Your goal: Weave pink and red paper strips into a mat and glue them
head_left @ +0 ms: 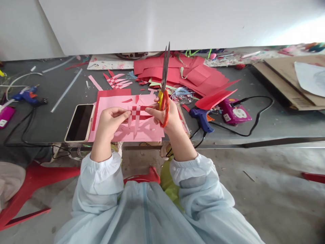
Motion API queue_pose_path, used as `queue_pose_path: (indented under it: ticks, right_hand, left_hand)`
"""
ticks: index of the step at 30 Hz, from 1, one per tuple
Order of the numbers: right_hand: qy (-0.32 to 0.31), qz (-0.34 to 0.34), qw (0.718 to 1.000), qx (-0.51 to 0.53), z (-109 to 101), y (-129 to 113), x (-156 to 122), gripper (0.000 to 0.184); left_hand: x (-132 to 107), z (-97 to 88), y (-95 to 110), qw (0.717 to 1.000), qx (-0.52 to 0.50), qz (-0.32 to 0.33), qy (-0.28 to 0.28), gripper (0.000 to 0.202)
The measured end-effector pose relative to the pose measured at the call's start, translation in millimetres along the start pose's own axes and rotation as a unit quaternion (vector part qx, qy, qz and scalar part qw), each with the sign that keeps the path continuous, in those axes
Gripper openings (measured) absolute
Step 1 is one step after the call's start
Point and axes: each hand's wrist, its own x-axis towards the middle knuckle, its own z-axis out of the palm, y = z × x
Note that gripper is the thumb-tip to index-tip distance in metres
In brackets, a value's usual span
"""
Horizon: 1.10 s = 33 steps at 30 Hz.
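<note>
- At the far left, I have a blue plastic glue gun (27, 95) beside a purple box (7, 117); its white label is too small for me to read.
- A clear, smooth glue stick (66, 90) lies slantwise on the dark grey table (269, 122).
- Next, a phone (80, 122), black glass in a pale rounded case.
- My left hand (108, 118) is pinched closed, fingertips on the left edge of the woven paper (136, 113), a red-and-pink checkerboard with loose strips, held between my hands above a flat pink sheet (149, 135).
- My right hand (173, 116) is curled round the scissors (165, 84), orange-and-yellow handles, metal blades up and slightly parted; its thumb meets the woven paper's red strips.
- Behind, smooth red sheets (172, 73) overlap untidily.
- Rightward, another blue gun (201, 118) and a glossy magenta box (235, 111), its pale printing illegible to me.
- Last, flat brown cardboard (281, 76).
</note>
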Motion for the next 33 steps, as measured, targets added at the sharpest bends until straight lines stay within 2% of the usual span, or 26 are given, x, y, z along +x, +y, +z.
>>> queue_pose_path:
  ticks: [7,15,20,23,25,26,29,31,33]
  right_hand:
    - [0.011,0.011,1.0,0.001,-4.3,4.7,6.1,0.057]
    - [0.04,-0.003,0.999,-0.015,-8.4,-4.5,4.5,0.052]
    - [0.072,-0.021,0.996,-0.057,-23.2,-8.5,10.3,0.043]
    - [0.098,-0.042,0.984,-0.142,-38.0,-13.7,8.5,0.037]
    - [0.125,-0.068,0.96,-0.241,-47.9,-19.2,2.6,0.033]
    - [0.132,-0.079,0.936,-0.316,-52.4,-22.4,-1.6,0.03]
    - [0.153,-0.069,0.827,-0.537,-63.8,-32.3,-15.2,0.024]
    - [0.154,-0.055,0.772,-0.614,-70.4,-38.5,-23.1,0.024]
    - [0.151,-0.042,0.745,-0.648,-77.7,-44.2,-29.5,0.024]
  left_hand:
    - [-0.2,-0.1,0.1,1.0,0.003,-0.015,0.001,0.027]
    - [4.1,-2.7,-5.4,1.0,-0.006,-0.011,0.026,0.026]
    - [7.8,-10.5,-1.9,0.997,-0.021,-0.01,0.074,0.026]
    - [10.0,-20.7,-0.2,0.992,-0.024,-0.01,0.123,0.025]
    - [10.7,-27.4,0.2,0.989,-0.02,-0.007,0.145,0.025]
    - [10.9,-30.1,0.3,0.988,-0.017,-0.005,0.153,0.025]
    - [10.5,-34.4,0.5,0.987,-0.014,-0.007,0.162,0.026]
    - [10.1,-34.7,1.3,0.987,-0.013,-0.008,0.159,0.027]
    - [10.1,-33.9,2.7,0.987,-0.013,-0.011,0.158,0.027]
